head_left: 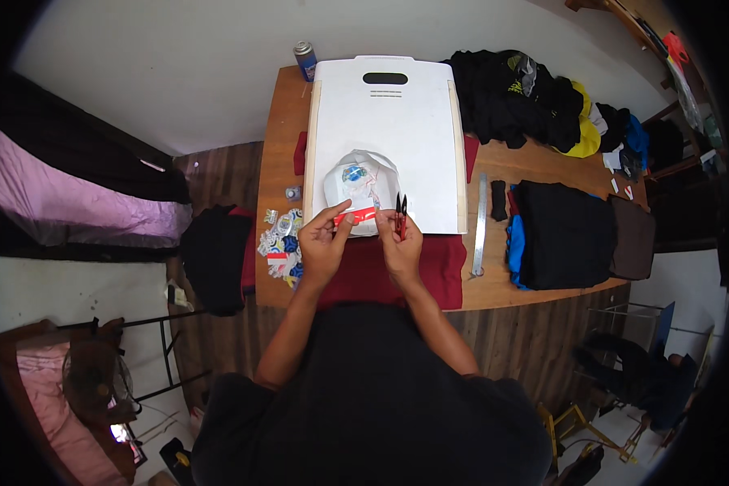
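Observation:
A small red-and-white patch (358, 216) is stretched between my two hands over the near end of a white board (413, 138). My left hand (321, 249) pinches its left end with thumb and fingers. At the other end, my right hand (402, 255) has thumb and fingers closed by the patch's edge. That same hand also holds thread snips (401, 206), red at the grip, their dark blades pointing away from me. Just beyond the patch, a whitish round bowl or bag (337, 174) rests on the board, with clear plastic and something blue inside.
Loose patches (287, 243) lie left of the board, a spray can (304, 61) behind them. Dark red cloth (429, 271) sits under the board. To the right are a metal ruler (479, 227), folded black fabric (564, 235) and heaped clothes (514, 97). A person (648, 377) is at lower right.

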Tool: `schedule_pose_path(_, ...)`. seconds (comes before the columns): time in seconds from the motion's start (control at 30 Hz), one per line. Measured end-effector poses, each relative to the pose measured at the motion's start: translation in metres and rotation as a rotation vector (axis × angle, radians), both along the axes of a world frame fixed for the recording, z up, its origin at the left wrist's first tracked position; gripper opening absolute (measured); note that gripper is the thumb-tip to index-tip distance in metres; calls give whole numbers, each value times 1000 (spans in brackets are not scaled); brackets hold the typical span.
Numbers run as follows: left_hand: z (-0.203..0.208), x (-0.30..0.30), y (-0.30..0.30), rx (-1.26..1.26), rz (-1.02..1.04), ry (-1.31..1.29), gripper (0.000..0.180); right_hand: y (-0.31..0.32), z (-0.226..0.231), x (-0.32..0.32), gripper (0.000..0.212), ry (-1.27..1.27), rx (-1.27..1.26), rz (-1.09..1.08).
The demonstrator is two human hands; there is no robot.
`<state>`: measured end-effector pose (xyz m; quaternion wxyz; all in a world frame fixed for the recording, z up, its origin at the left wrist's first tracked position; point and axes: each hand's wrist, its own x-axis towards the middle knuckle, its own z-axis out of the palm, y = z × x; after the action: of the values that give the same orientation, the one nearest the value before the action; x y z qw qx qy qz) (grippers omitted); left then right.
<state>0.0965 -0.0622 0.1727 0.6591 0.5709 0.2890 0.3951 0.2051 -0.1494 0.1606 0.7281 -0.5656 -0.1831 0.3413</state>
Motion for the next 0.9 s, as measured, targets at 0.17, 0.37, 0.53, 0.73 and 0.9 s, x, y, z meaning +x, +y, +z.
schedule_pose_path(0.17,4,3,-1,-2,-10,-24,31,0,-1,2,13,50,-5,-32)
schedule_pose_path(0.37,1,1,0,-4,-4,-29,31,-4,-3,4,22,137,56,38)
schedule_pose_path(0.53,2,1,2,10,10,-13,31,-13,-33,5,38,289,225,258)
schedule_pose_path(0.73,3,2,3,17,28,-5,31,-22,-33,-9,37,224,206,331)
schedule_pose_path(0.9,3,2,2,-7,13,-7,31,-22,-39,-12,34,131,251,274)
